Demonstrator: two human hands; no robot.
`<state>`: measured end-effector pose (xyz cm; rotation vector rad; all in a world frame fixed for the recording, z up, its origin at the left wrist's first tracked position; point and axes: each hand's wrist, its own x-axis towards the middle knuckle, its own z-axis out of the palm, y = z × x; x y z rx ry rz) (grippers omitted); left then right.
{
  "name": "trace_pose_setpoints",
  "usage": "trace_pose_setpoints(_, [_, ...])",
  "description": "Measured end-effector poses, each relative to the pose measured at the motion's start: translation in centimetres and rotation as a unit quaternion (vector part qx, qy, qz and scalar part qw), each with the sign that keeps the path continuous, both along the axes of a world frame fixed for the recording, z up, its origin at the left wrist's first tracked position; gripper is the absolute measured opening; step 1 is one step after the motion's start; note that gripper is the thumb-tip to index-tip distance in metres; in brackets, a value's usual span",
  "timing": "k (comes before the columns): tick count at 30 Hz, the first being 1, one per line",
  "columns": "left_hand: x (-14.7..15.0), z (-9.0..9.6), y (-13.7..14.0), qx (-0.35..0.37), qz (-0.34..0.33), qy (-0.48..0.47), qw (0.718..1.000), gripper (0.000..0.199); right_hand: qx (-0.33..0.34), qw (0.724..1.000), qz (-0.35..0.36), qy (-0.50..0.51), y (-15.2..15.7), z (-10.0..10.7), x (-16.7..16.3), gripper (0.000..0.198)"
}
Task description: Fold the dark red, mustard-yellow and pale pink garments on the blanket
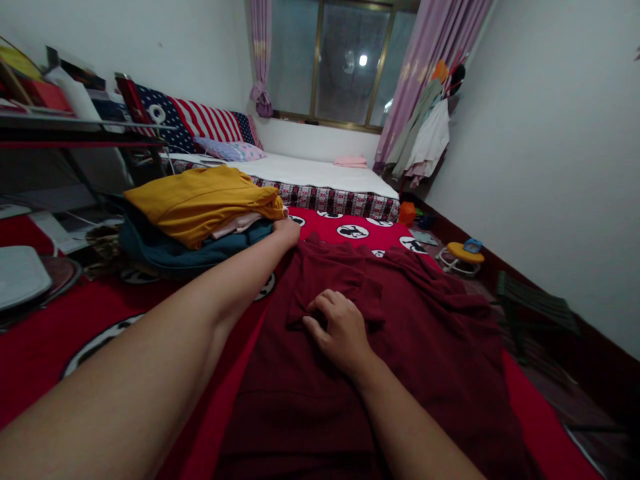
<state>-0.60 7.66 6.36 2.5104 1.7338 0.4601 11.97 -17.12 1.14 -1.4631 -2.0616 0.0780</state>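
Observation:
A maroon long-sleeved garment [430, 340] lies spread out in front of me, with one sleeve [367, 293] folded inward across it. My right hand [343, 327] rests on that sleeve near its cuff; the fingers are slightly bent and the thumb stands apart from them. Stretched further forward, my left hand [287, 231] is at the garment's far left corner, close beside a pile of clothes. Its fingers are mostly hidden, so their grip does not show. The pile has a mustard-yellow garment [200, 200] on top and a dark teal one [155, 250] beneath.
Red bedding [320, 223] with round black-and-white prints lies underneath. Beyond is a bed with a white top [300, 167]. A cluttered desk [85, 133] stands at the left. Toward the right are a yellow-topped stool [465, 252] and a dark green folding stool [535, 293].

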Motion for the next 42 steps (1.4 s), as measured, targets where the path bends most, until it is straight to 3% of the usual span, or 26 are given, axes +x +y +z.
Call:
trace_pose_setpoints(3, [1.1,-0.3,-2.7,0.073,-0.002,-0.016,0.997,0.027,0.003,1.000,0.002,-0.004,0.0,0.0,0.0,0.012])
trace_pose_setpoints(5, [1.5,-1.1,-4.2,0.085,-0.045,-0.026,0.995,0.032,0.006,1.000,0.002,-0.005,-0.1,0.0,0.1,0.013])
trace_pose_setpoints(10, [0.4,-3.7,-5.6,0.003,-0.204,-0.031,0.978,0.042,0.018,1.000,0.004,-0.001,-0.1,0.1,0.2,0.012])
trace_pose_setpoints(15, [-0.3,-2.9,-6.2,-0.065,-0.165,-0.008,0.984,0.044,0.035,0.999,0.029,0.009,-0.2,0.0,0.3,0.015])
trace_pose_setpoints(18, [-0.2,-2.3,-8.6,-0.019,-0.154,-0.048,0.987,0.044,0.044,0.998,0.037,0.037,-0.2,0.2,0.3,0.013])
trace_pose_setpoints(20, [-0.5,-2.8,-11.0,-0.004,-0.207,-0.064,0.976,0.044,0.070,0.995,0.008,0.075,-0.2,0.4,0.5,0.015])
trace_pose_setpoints(23, [-1.5,-4.1,-14.0,-0.049,-0.284,-0.024,0.957,0.052,0.103,0.985,-0.101,0.100,0.2,0.4,1.4,0.020])
trace_pose_setpoints(26, [-2.2,-4.4,-15.3,-0.090,-0.275,0.016,0.957,0.070,0.029,0.978,-0.203,0.048,0.8,0.0,2.4,0.032])
trace_pose_setpoints(30, [-1.5,-3.2,-17.0,-0.123,-0.227,0.057,0.964,0.086,-0.074,0.970,-0.231,-0.019,1.2,-0.7,3.0,0.045])
trace_pose_setpoints(33, [-0.3,-3.3,-19.8,-0.088,-0.180,0.084,0.976,0.068,-0.078,0.970,-0.226,-0.032,1.3,-0.9,2.9,0.046])
trace_pose_setpoints(37, [0.4,-5.2,-23.1,0.006,-0.204,0.063,0.977,0.058,-0.064,0.972,-0.226,0.010,1.5,-0.8,3.5,0.039])
trace_pose_setpoints(42, [0.1,-6.5,-23.3,0.062,-0.236,0.027,0.969,0.055,-0.021,0.968,-0.206,0.141,2.0,-1.0,5.0,0.030])
